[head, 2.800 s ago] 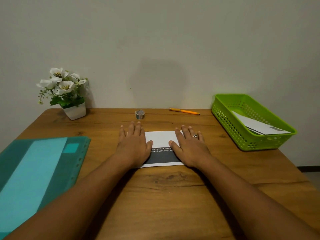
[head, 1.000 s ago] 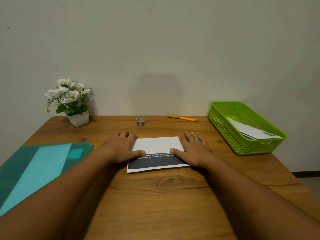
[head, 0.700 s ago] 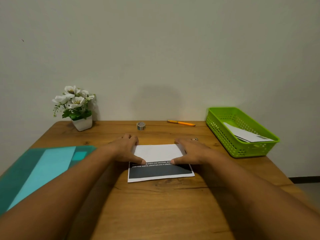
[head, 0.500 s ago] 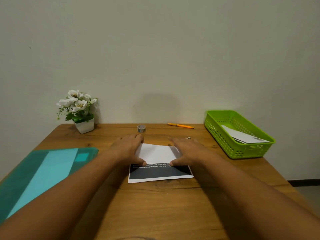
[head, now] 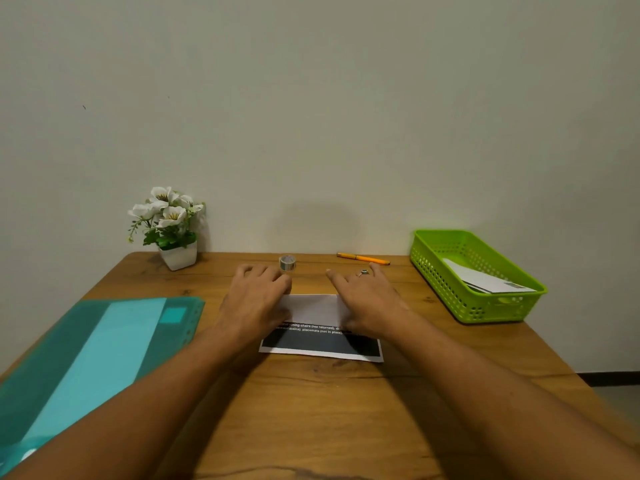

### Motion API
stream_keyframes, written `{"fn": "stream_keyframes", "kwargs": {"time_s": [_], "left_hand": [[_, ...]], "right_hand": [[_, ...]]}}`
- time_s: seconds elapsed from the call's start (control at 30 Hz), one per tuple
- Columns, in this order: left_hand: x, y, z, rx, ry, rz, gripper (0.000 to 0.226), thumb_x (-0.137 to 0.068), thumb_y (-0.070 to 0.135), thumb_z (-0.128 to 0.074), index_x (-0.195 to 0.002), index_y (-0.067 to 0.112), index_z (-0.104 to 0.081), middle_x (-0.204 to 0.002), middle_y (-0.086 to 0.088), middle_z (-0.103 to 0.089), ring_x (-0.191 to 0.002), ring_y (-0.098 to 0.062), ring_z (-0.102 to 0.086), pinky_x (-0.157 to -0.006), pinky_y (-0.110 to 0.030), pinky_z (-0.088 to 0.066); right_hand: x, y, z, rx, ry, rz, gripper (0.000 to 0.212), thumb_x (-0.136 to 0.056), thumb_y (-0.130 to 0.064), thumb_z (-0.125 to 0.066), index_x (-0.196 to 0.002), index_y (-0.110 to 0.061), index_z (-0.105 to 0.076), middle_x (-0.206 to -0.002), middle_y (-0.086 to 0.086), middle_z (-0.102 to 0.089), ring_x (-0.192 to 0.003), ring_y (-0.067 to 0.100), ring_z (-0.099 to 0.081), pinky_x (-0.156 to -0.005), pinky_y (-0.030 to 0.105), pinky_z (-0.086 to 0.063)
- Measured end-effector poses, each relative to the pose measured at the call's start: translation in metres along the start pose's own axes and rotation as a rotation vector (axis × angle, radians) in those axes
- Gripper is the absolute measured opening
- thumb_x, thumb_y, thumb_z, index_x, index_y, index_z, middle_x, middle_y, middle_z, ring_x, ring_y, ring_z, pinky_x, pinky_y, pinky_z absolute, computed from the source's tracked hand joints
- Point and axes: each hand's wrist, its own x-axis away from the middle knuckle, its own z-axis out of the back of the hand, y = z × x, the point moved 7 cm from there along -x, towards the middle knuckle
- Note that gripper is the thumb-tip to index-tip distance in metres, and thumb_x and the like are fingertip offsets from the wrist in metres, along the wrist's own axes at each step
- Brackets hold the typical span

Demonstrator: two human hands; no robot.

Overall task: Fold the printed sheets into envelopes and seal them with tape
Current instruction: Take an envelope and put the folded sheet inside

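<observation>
Printed sheet (head: 313, 310), white flap over black band, flat under your left hand (head: 256, 303) and right hand (head: 371, 303), fingers extended.

The printed sheet (head: 317, 328) carries two lines of small white type on its dark band, cut off at both ends; the upper reads "…chairs (not returned), di…"; the lower "…stains), placemats (not in place)".
</observation>
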Motion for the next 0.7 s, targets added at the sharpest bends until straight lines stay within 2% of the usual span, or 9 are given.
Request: {"fn": "stream_keyframes", "kwargs": {"time_s": [0.13,0.2,0.27,0.37,0.5,0.6,0.67,0.7], "left_hand": [[0.001,0.001,0.002,0.015,0.003,0.02,0.025,-0.09,0.044,-0.069,-0.109,0.033,-0.058,-0.124,0.007,-0.059,-0.118,-0.016,-0.051,-0.104,-0.037,-0.038],[0.002,0.006,-0.002,0.05,-0.024,0.025,0.024,-0.094,0.038,-0.067,-0.115,0.033,-0.057,-0.127,0.008,-0.057,-0.116,-0.014,-0.051,-0.101,-0.033,-0.04],[0.005,0.012,-0.009,0.092,-0.055,0.015,0.03,-0.094,0.035,-0.066,-0.123,0.033,-0.058,-0.13,0.009,-0.057,-0.116,-0.013,-0.052,-0.102,-0.032,-0.042],[0.008,0.019,-0.019,0.158,-0.112,-0.002,0.037,-0.096,0.035,-0.064,-0.132,0.035,-0.058,-0.133,0.01,-0.059,-0.117,-0.012,-0.053,-0.1,-0.031,-0.045],[0.015,0.02,-0.038,0.212,-0.219,0.021,0.048,-0.1,0.032,-0.054,-0.148,0.032,-0.047,-0.146,0.006,-0.053,-0.128,-0.016,-0.05,-0.103,-0.034,-0.046],[0.019,0.017,-0.048,0.224,-0.257,0.047,0.057,-0.1,0.058,-0.047,-0.151,0.033,-0.043,-0.152,0.006,-0.048,-0.135,-0.015,-0.044,-0.106,-0.035,-0.041],[0.019,0.017,-0.054,0.241,-0.301,0.063,0.071,-0.096,0.075,-0.035,-0.153,0.034,-0.041,-0.156,0.006,-0.043,-0.139,-0.015,-0.04,-0.109,-0.039,-0.037],[0.019,0.016,-0.057,0.256,-0.313,0.072,0.072,-0.096,0.077,-0.03,-0.154,0.035,-0.039,-0.158,0.006,-0.041,-0.142,-0.015,-0.038,-0.112,-0.04,-0.035]], "right_hand": [[-0.001,-0.006,0.004,0.015,0.07,-0.011,0.059,-0.089,-0.015,-0.068,-0.142,-0.018,-0.041,-0.111,0.003,-0.069,-0.108,0.028,-0.064,-0.113,0.053,-0.035],[-0.002,-0.011,0.004,0.03,0.067,-0.002,0.042,-0.092,-0.013,-0.065,-0.131,-0.02,-0.051,-0.114,0.002,-0.068,-0.108,0.026,-0.063,-0.111,0.051,-0.038],[0.0,-0.016,0.001,0.036,0.05,0.004,0.034,-0.095,-0.019,-0.066,-0.127,-0.022,-0.055,-0.12,0.003,-0.066,-0.112,0.025,-0.061,-0.111,0.049,-0.039],[0.004,-0.024,-0.012,0.009,0.054,0.014,0.033,-0.101,-0.032,-0.06,-0.132,-0.024,-0.056,-0.124,0.003,-0.064,-0.115,0.024,-0.059,-0.113,0.049,-0.036],[0.009,-0.024,-0.042,-0.115,-0.001,-0.004,0.044,-0.106,-0.032,-0.042,-0.149,-0.024,-0.044,-0.142,0.008,-0.056,-0.127,0.028,-0.052,-0.115,0.051,-0.032],[0.014,-0.022,-0.055,-0.219,-0.05,-0.037,0.053,-0.109,-0.044,-0.031,-0.158,-0.023,-0.033,-0.161,0.011,-0.039,-0.145,0.03,-0.039,-0.121,0.051,-0.027],[0.015,-0.023,-0.056,-0.288,-0.068,-0.057,0.063,-0.107,-0.058,-0.027,-0.16,-0.024,-0.03,-0.166,0.01,-0.032,-0.151,0.029,-0.03,-0.124,0.051,-0.024],[0.015,-0.023,-0.056,-0.307,-0.066,-0.06,0.068,-0.105,-0.064,-0.025,-0.16,-0.024,-0.03,-0.166,0.01,-0.032,-0.152,0.028,-0.029,-0.124,0.051,-0.023]]}}
